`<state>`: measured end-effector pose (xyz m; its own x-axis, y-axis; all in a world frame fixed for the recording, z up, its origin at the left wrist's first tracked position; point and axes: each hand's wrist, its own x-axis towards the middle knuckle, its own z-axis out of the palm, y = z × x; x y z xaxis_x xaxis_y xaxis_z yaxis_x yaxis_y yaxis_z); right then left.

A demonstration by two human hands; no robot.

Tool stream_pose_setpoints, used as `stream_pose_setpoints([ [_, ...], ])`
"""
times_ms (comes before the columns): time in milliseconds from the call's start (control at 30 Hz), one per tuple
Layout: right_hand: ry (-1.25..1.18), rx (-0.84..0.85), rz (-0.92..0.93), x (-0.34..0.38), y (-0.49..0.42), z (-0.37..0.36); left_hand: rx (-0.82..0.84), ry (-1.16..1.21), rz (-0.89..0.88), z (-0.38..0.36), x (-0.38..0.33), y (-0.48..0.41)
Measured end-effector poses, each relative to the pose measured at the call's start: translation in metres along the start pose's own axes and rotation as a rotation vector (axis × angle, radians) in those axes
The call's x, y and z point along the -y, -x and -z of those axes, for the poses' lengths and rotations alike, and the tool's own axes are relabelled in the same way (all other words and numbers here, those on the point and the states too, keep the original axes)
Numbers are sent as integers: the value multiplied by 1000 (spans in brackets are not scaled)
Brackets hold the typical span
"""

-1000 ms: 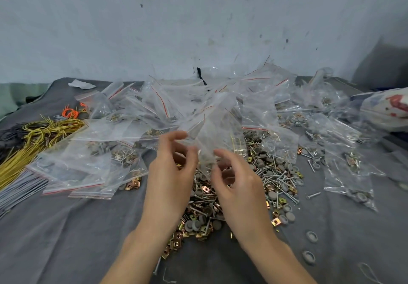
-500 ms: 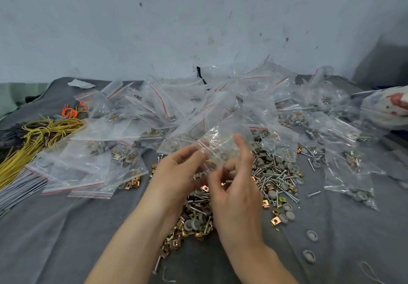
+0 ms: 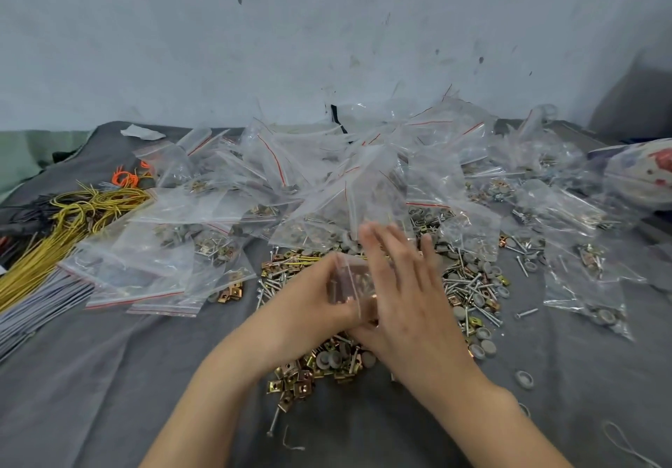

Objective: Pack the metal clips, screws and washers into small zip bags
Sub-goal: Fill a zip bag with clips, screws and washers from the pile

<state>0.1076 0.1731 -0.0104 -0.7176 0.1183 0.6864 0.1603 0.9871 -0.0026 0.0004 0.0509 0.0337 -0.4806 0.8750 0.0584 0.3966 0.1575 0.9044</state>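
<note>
Over a loose pile of gold metal clips [image 3: 294, 384], screws [image 3: 469, 282] and grey washers [image 3: 483, 347], my left hand [image 3: 309, 300] holds a small clear zip bag [image 3: 351, 280]. The bag is bunched between my two hands. My right hand [image 3: 407, 293] lies against the bag's right side with its fingers straight and blurred by motion. Its thumb is hidden. Something coppery shows through the plastic, but I cannot make out what it is.
A heap of clear red-striped zip bags [image 3: 327, 184] with hardware inside spreads across the back and both sides of the grey cloth [image 3: 109, 376]. Yellow wires [image 3: 72, 220], orange ties [image 3: 125, 178] and grey strips [image 3: 36, 304] lie left. A patterned object [image 3: 640, 176] sits far right.
Both hands have come down and closer together with the bag. The bag, earlier held up and spread, is now bunched low, and my right fingers have straightened across it.
</note>
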Motion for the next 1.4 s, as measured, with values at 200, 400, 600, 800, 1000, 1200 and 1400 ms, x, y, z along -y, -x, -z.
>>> stream_pose_setpoints([
  [200, -168, -32, 84, -14, 4, 3, 16, 36, -36, 0, -5, 1],
  [400, -161, -81, 130, -20, 7, -2, 14, 5, -40, -8, -6, 1],
  [600, -161, -165, 61, -27, 4, -6, 46, 91, -48, -2, -8, 2],
  [800, -168, -176, -14, -30, 2, -9, -42, 58, -66, -4, -10, 2],
  [1000, -245, -152, -94, -30, 3, -11, -183, -118, -154, -7, -2, 2],
  [1200, -325, -142, -211, -36, 2, -11, -265, -576, -52, 10, 21, 2],
  [1400, -362, -130, -332, -39, -1, -11, -69, -891, 4, 5, 27, 10],
])
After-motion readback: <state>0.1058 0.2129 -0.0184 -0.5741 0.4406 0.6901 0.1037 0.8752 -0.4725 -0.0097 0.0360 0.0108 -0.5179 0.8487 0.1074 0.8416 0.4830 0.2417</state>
